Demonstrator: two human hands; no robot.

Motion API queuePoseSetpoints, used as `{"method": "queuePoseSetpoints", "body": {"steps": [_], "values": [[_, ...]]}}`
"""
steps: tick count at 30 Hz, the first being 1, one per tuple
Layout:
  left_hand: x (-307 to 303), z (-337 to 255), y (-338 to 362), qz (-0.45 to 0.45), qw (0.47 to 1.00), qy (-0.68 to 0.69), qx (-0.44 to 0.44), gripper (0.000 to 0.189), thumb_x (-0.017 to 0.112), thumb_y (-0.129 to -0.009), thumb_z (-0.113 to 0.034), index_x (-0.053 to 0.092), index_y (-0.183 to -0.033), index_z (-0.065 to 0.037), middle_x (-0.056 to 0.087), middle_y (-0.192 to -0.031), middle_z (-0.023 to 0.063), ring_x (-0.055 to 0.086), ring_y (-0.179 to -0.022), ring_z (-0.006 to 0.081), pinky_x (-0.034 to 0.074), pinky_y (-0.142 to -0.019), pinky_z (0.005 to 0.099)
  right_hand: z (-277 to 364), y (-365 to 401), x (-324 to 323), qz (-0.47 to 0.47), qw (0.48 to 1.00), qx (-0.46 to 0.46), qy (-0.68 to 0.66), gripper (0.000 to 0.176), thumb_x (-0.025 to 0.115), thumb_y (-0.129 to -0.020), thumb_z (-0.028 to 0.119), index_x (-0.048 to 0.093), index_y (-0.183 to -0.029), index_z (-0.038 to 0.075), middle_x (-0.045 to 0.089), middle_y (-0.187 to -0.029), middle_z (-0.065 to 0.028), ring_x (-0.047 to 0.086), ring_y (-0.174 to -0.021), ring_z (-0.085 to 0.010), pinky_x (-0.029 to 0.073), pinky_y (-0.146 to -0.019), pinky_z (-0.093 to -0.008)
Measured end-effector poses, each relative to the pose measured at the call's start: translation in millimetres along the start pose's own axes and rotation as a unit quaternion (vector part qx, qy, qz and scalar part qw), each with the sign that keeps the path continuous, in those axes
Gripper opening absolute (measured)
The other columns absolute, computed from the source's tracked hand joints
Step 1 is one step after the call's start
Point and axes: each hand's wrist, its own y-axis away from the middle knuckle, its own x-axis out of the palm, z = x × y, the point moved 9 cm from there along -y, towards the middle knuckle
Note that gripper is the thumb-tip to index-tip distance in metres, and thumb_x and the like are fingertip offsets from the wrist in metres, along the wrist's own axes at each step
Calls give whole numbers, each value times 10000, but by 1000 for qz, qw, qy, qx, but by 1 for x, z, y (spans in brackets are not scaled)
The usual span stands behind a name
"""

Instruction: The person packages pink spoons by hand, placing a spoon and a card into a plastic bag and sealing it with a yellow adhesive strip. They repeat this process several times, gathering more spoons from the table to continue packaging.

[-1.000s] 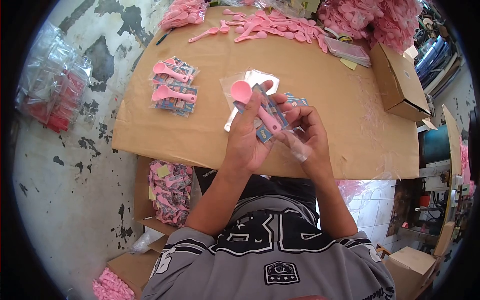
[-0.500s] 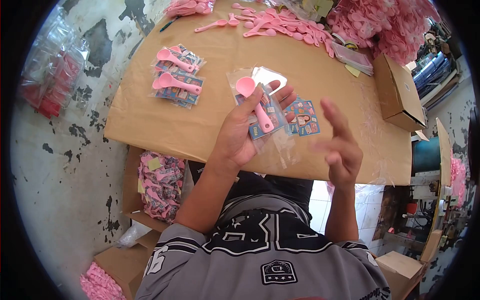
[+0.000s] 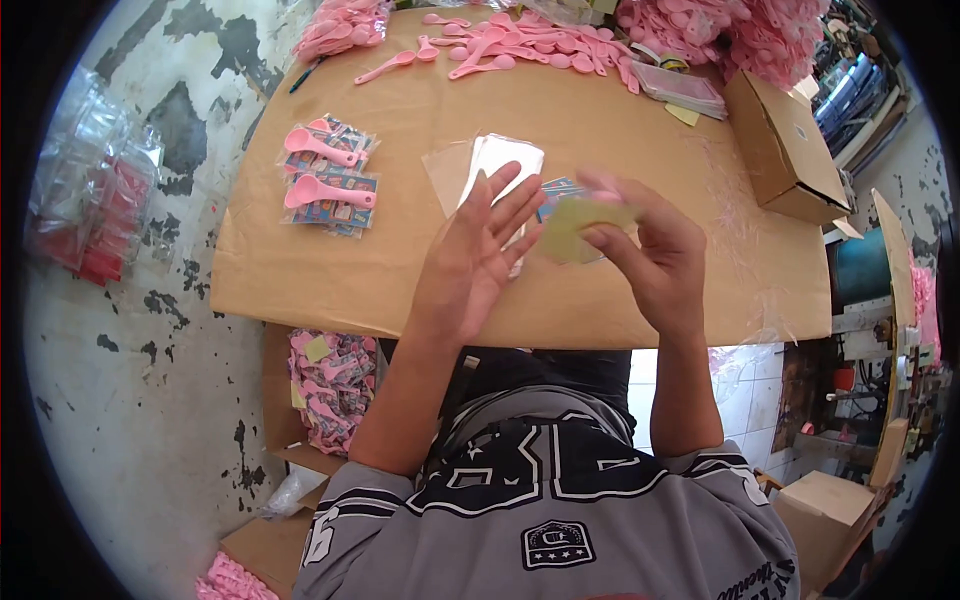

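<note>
My left hand (image 3: pixel 480 240) is open, palm up and fingers spread, holding nothing. It hovers over a stack of clear plastic bags with white backing (image 3: pixel 505 155). My right hand (image 3: pixel 660 245) is closed, thumb against fingers, on a motion-blurred flat packet (image 3: pixel 580 228). The packet shows a yellow-green face, with a bit of pink at the fingertips; it looks like the bagged measuring spoon and card turned over. Blue printed cards (image 3: pixel 560 192) lie partly hidden behind it. To the left sit bagged pink measuring spoons with cards (image 3: pixel 330 190), in two overlapping piles.
Loose pink spoons (image 3: pixel 540 45) lie along the table's far side, near bulging bags of spoons (image 3: pixel 690 30). A clear plastic case (image 3: pixel 680 90) and a cardboard box (image 3: pixel 785 150) stand at right. Below the table's left edge, a carton holds packed spoons (image 3: pixel 335 385).
The bagged spoon and card has left my left hand, which is now empty. My right hand, open before, has come inward and closed on a packet. The view has shifted slightly.
</note>
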Motion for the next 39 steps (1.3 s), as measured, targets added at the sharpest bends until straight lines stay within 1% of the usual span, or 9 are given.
{"method": "queuePoseSetpoints", "body": {"steps": [2, 5, 8, 11, 14, 21, 30, 34, 39], "values": [[18, -6, 3, 58, 992, -109, 19, 679, 628, -1090, -324, 358, -1615, 13, 510, -1581, 215, 566, -1395, 248, 488, -1129, 374, -16, 2, -2, 22, 998, 43, 37, 579, 783, -955, 57, 569, -1492, 18, 754, -1026, -62, 683, -912, -100, 514, -806, -254], [25, -1, 2, 48, 975, -212, 44, 599, 681, -1048, -142, 438, -1565, 38, 644, -1433, 220, 688, -1206, 200, 597, -939, 301, -33, 10, 17, 62, 989, 120, -61, 774, 798, -947, 67, 392, -1605, 35, 753, -981, -58, 676, -887, -96, 503, -785, -255], [14, 3, 3, 22, 959, -279, 47, 561, 671, -1054, -128, 469, -1549, 41, 757, -1213, 182, 736, -1039, 158, 597, -866, 274, -55, 24, 19, 49, 975, 176, -124, 691, 799, -949, 71, 452, -1545, 32, 756, -942, -49, 682, -853, -98, 511, -791, -264], [21, -5, 12, -32, 944, -322, 67, 554, 664, -1048, -80, 480, -1563, 10, 791, -1023, 129, 734, -877, 100, 580, -763, 238, -35, 20, -10, -61, 987, 123, 82, 553, 801, -927, 56, 565, -1426, 31, 752, -1023, -101, 704, -909, -186, 535, -832, -330], [23, -6, 20, -60, 924, -360, 111, 568, 658, -1048, -68, 492, -1591, -83, 793, -984, 102, 698, -786, 57, 550, -654, 212, 17, 9, -10, -101, 922, -170, 332, 419, 808, -892, 59, 668, -1286, 35, 717, -1169, -148, 681, -1033, -298, 540, -891, -401], [36, -8, 31, -53, 854, -498, 139, 691, 679, -984, -8, 461, -1629, -125, 268, -667, -74, 255, -594, 42, 262, -534, 245, 25, 1, 25, -99, 880, -251, 392, 309, 802, -818, 43, 770, -1122, 84, 696, -1286, -77, 630, -1151, -321, 511, -962, -447], [34, -7, 32, -19, 809, -576, 113, 684, 682, -990, -47, 443, -1629, -100, 495, -623, 29, 366, -603, 50, 341, -554, 247, 23, -8, 24, -98, 903, -227, 350, 212, 765, -805, -6, 726, -1007, 44, 728, -1205, -98, 650, -1105, -325, 525, -944, -420], [30, -2, 31, -16, 879, -467, 95, 620, 692, -1021, -103, 465, -1596, -64, 732, -810, 88, 576, -712, 31, 456, -614, 212, 13, -14, -9, -171, 937, -154, 264, 162, 730, -842, -20, 717, -993, 37, 742, -1155, -134, 700, -1053, -313, 538, -954, -390], [17, -3, 29, -69, 952, -298, 33, 360, 680, -1051, -131, 614, -1372, 21, 791, -1105, 146, 762, -872, 146, 645, -622, 270, -24, -14, -80, -251, 953, -91, -143, 98, 578, -995, -57, 611, -1043, 22, 728, -1055, -147, 709, -1022, -210, 579, -898, -324]]}}
